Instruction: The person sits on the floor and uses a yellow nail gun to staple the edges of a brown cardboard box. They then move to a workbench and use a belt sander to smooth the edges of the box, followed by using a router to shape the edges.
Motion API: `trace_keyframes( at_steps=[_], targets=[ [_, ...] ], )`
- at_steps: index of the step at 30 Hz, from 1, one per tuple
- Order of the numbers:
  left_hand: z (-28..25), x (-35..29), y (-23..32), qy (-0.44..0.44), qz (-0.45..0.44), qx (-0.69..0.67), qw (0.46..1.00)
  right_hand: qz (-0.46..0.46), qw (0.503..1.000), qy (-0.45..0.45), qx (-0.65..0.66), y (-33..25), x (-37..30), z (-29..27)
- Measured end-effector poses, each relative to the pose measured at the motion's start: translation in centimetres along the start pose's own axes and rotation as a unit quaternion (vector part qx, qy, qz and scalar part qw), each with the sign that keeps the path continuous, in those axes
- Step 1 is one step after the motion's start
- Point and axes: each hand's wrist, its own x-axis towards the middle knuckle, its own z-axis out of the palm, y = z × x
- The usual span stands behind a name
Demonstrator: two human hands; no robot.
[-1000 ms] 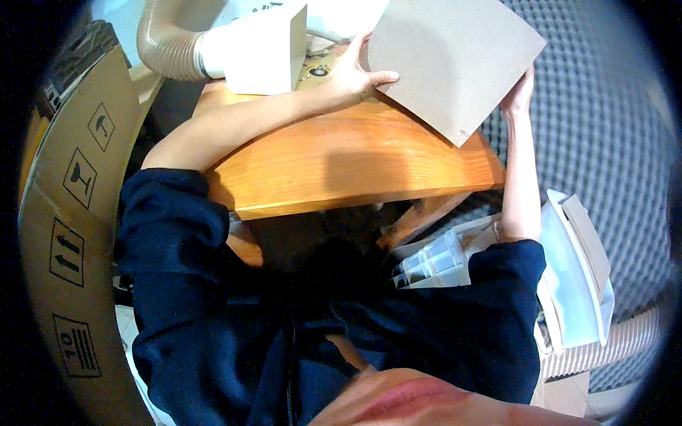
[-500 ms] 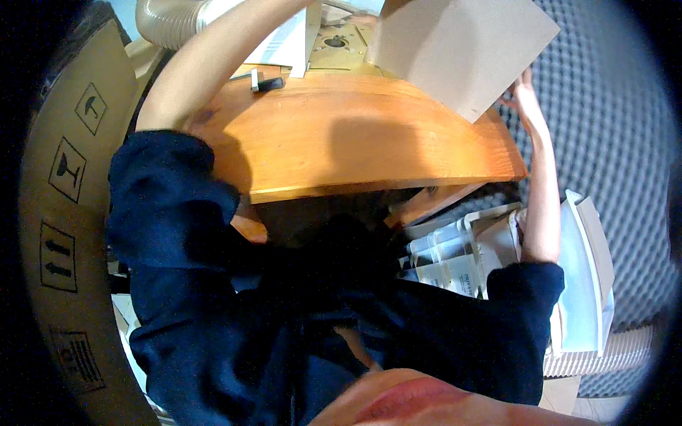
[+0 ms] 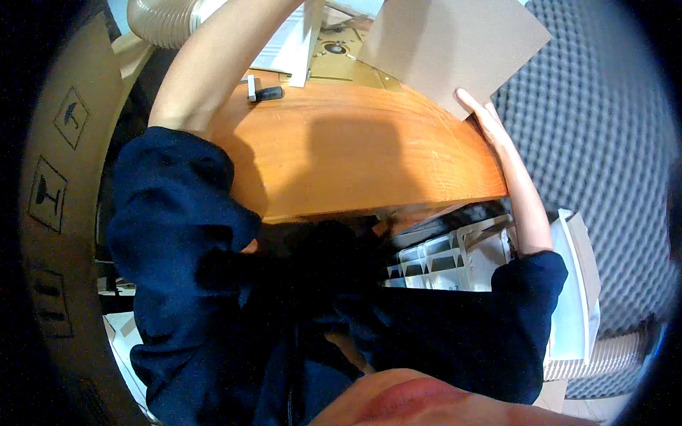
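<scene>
A large flat brown cardboard sheet (image 3: 455, 42) is held tilted over the far right of a wooden table (image 3: 341, 156). My right hand (image 3: 483, 117) grips the sheet at its lower right corner, fingers tucked under the edge. My bare left forearm (image 3: 213, 64) stretches up along the table's left side, past a white upright block (image 3: 309, 42). It leaves the picture at the top edge, so my left hand is hidden. Dark blue sleeves cover both upper arms.
A small black-handled tool (image 3: 263, 92) and a brass-coloured plate (image 3: 341, 57) lie at the table's far side. A ribbed hose (image 3: 163, 21) runs at the top left. A big cardboard box (image 3: 57, 177) stands left, grey foam padding (image 3: 590, 142) right, white compartment trays (image 3: 440, 255) under the table.
The cardboard sheet has gone up and farther away. My left hand, which gripped its left edge, has reached past the top edge out of view. My right hand stays on the sheet.
</scene>
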Motion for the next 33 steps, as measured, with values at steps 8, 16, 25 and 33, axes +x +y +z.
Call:
trace_keyframes(
  at_steps=[8, 16, 25, 33],
  targets=[
    [-0.6, 1.1, -2.8, 0.034, 0.004, 0.078, 0.996, 0.007, 0.999, 0.032, -0.038, 0.4, 3.6, 1.5],
    [-1.1, 0.4, -3.1, 0.033, -0.011, 0.050, 0.998, 0.060, 0.992, 0.007, -0.113, -0.9, 4.2, 2.3],
    [-1.4, 0.3, -3.0, 0.034, -0.031, 0.042, 0.998, -0.009, 0.988, 0.058, -0.142, 1.7, 5.6, 2.3],
    [-1.5, -0.1, -3.0, 0.025, -0.032, 0.032, 0.999, 0.055, 0.993, 0.001, -0.106, -1.7, 4.1, 2.6]
  ],
)
